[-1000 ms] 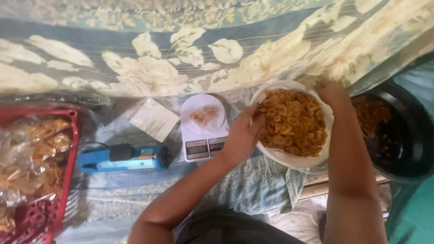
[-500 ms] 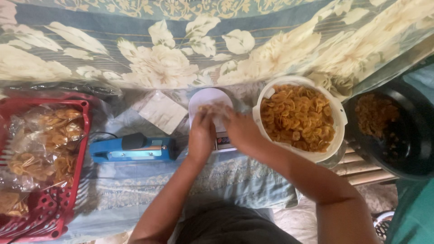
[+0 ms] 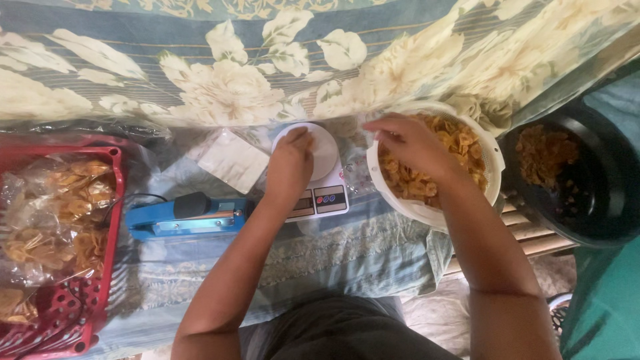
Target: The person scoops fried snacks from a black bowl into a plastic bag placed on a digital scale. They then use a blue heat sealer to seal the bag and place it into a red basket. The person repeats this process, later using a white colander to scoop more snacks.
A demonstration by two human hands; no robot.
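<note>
Here the person sits over a cloth-covered surface, both hands out in front. The left hand [image 3: 291, 162] rests on the small white kitchen scale [image 3: 319, 175], its fingers curled down onto the round white weighing plate [image 3: 327, 150]; whether it pinches anything there I cannot tell, since the back of the hand hides the fingertips. The right hand [image 3: 408, 140] reaches into the white bowl [image 3: 492, 175] just to the right of the scale, fingers bent and bunched over the heap of golden fried chips [image 3: 460, 150], seemingly gathering some, though the grasp itself is hidden. Just left of the scale lies a blue heat sealer [image 3: 187, 215] with a black handle, its cord running off to the left. Behind it sits a flat pile of clear empty plastic bags [image 3: 233, 161], tilted on the cloth. At the far left a red plastic basket [image 3: 100, 293] holds sealed clear packets of chips [image 3: 53, 227]. At the far right, well apart from the scale, a black pan [image 3: 600, 200] holds more chips, darker ones, near its rim. A floral cloth [image 3: 227, 87] in cream and blue-grey covers the area beyond all of it, and a pale blue patterned cloth [image 3: 347, 257] lies under the scale and sealer.
</note>
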